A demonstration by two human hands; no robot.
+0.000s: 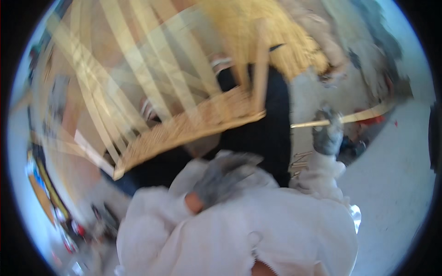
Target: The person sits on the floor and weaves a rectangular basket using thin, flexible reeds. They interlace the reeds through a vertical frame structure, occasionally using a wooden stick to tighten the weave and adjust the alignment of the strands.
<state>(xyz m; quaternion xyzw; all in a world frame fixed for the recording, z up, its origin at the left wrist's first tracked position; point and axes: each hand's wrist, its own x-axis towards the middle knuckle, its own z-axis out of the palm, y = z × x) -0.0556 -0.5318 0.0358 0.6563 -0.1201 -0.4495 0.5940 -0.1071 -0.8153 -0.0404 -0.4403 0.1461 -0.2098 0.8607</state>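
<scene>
Across my lap lies a half-woven piece of bamboo or wood strips (193,120), with long flat strips fanning out from its woven edge toward the far left. My left hand (223,181), in a grey glove, rests in front of my body, just on the near side of the weave. Motion blurs it, but its fingers look stretched out, and I see nothing in them. Off to the right, my gloved right hand (328,134) is closed round a long, thin bamboo strip (361,116) that sticks out on both sides of the fist.
A large bundle of yellow strips (271,39) lies on the floor ahead. Beyond it at the right, another person's arm (322,34) reaches down. Assorted blurred items lie along the left rim. A dark object (352,149) is on the floor beside my right hand.
</scene>
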